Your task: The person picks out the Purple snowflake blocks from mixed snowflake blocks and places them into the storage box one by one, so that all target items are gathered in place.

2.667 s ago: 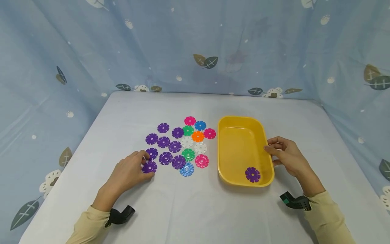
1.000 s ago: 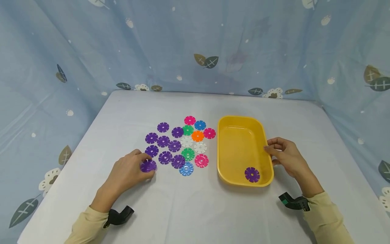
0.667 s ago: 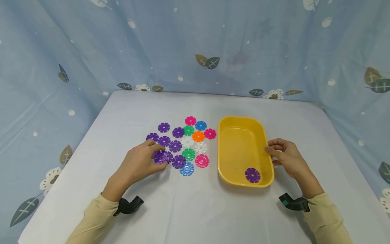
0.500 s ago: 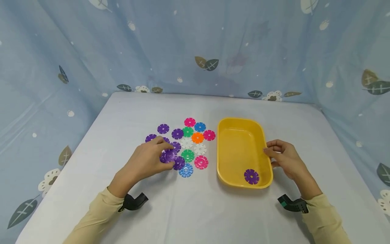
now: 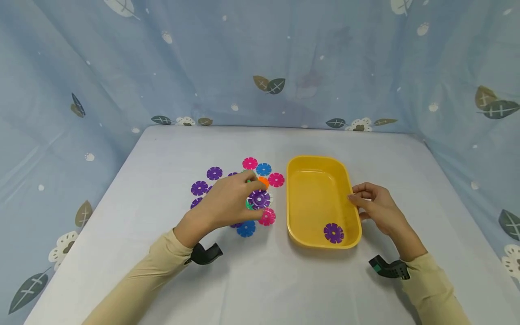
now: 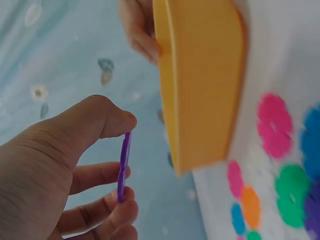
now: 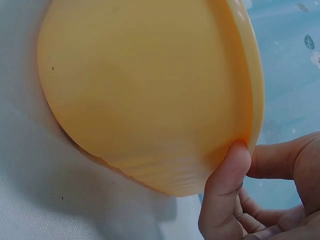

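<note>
My left hand point(image 5: 223, 201) pinches a purple plastic snowflake disc point(image 6: 124, 165) by its edges between thumb and fingers. The disc is raised on edge above the spread of pieces, left of the yellow tray point(image 5: 317, 198). With thumb and fingers, my right hand point(image 5: 379, 210) grips the tray's right rim; the right wrist view shows the rim between the thumb point(image 7: 227, 182) and a finger. Another purple disc point(image 5: 329, 233) lies inside the tray near its front right corner. Several more purple discs point(image 5: 214, 173) lie on the table, some hidden behind my left hand.
Between left hand and tray lie pink discs point(image 5: 276, 180), blue discs point(image 5: 263, 169), an orange disc point(image 5: 264, 181) and green ones, partly covered. The white-covered table point(image 5: 260, 280) meets a blue patterned curtain point(image 5: 195, 58) behind.
My left hand has picked up a purple disc from the front left of the group and carried it right, over the other pieces towards the tray. The right hand stays on the rim.
</note>
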Available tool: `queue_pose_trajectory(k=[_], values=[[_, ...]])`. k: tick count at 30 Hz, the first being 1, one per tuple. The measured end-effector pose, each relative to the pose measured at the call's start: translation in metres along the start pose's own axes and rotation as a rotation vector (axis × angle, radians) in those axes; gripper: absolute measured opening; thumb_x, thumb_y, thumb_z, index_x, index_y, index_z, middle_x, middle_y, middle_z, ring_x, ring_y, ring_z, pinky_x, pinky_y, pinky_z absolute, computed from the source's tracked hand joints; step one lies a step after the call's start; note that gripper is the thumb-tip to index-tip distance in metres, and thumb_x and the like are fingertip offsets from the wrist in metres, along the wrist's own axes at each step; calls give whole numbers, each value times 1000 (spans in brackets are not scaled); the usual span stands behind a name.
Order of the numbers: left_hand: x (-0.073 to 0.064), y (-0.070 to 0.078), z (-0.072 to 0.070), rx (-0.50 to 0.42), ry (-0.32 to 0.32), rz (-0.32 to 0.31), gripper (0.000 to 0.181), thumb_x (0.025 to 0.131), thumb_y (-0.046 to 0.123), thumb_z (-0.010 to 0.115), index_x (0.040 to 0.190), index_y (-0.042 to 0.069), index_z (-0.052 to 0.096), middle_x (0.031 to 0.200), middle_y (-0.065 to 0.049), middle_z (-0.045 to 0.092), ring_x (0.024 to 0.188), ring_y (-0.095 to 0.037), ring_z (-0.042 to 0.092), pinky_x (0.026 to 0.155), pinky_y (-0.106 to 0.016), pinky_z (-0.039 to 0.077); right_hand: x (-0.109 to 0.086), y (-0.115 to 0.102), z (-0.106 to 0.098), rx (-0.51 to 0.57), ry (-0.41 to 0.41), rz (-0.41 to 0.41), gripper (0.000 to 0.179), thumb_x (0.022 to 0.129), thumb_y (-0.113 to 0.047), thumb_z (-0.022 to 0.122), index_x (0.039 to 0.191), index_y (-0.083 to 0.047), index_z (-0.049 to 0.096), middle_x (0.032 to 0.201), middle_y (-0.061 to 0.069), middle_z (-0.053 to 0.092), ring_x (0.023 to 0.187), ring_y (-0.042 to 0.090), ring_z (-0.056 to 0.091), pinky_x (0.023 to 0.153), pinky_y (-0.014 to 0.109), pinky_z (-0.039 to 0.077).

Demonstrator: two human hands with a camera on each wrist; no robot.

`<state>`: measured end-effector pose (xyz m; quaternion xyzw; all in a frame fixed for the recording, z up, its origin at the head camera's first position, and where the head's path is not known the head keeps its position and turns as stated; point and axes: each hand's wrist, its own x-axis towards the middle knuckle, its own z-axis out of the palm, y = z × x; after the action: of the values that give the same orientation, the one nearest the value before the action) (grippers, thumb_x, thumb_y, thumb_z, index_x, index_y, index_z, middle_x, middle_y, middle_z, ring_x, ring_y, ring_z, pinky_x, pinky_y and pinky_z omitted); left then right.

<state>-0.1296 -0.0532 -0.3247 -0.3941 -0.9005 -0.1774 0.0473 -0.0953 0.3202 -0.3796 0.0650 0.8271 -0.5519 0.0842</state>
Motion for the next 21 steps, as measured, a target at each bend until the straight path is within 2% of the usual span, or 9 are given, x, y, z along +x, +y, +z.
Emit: queue_pose_trajectory(k=[5,10,14,21], values=[[31,22,8,-10,-47,95,47,78,43,81,116,17,74,102,2,58,73,-8,52,62,-17,46,-1,4,-1,-4,10,9,42,99,-15,63,127,11,45,98,15,59,72,18,61,57,32,57],[55,42,17,-5,-117,165,49,81,46,79,119,17,72,103,1,57,80,-9,53,68,-18,47,0,5,-2,-1,6,-8,42,99,-16,63,126,11,46,98,15,59,71,17,61,56,33,57],[71,53,26,9,-185,190,49,83,47,76,122,18,70,104,1,57,81,-9,53,70,-19,47,1,4,-2,9,-2,-11,42,98,-15,64,126,11,46,98,15,59,73,18,61,56,34,57],[98,65,40,1,-304,184,51,84,49,76,124,19,70,98,5,52,81,-8,51,66,-17,44,2,3,-4,0,-1,-17,40,98,-14,64,125,11,48,95,15,60,73,17,61,57,35,58]])
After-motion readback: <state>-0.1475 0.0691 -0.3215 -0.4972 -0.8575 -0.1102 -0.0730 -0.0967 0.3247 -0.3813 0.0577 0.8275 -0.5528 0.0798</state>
